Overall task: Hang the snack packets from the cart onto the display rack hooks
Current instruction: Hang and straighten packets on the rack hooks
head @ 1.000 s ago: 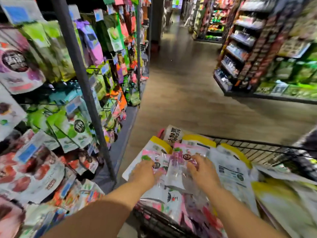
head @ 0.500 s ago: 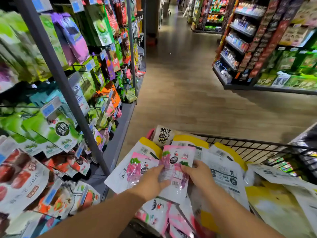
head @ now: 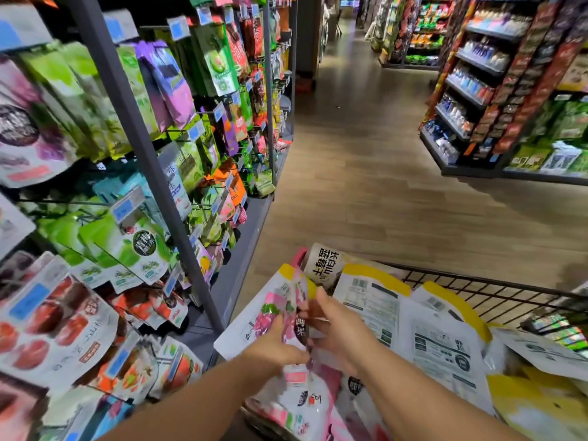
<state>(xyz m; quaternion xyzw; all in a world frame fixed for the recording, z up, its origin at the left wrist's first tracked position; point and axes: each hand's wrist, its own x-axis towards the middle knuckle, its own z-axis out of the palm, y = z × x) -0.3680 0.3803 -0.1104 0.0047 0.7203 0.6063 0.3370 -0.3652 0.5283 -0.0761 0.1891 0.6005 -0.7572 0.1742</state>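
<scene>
Both hands meet over the near left corner of the cart (head: 477, 285), grasping a small bunch of pink packets (head: 269, 311). The left hand (head: 280, 343) grips the bunch from below, its fingers curled round the lower part. The right hand (head: 339, 329) pinches the right edge of the same bunch, with one finger pointing up toward the yellow top strip. The bunch is raised just above the pile (head: 442, 342) of white-and-yellow packets that fills the cart, and one packet in it is turned almost edge-on, so how many there are I cannot tell. More pink packets lie under the wrists at the near end. The rack (head: 95, 192) stands close on the left, with a grey post (head: 136, 148) slanting across it, just beside the cart. Green, purple, orange and red bags (head: 133, 246) hang there in rows, with blue tags (head: 122, 209) in front of them; the near ones are blurred. A wooden floor (head: 366, 173) runs away to the far end of the aisle, and stocked shelves (head: 471, 90) stand far right.
</scene>
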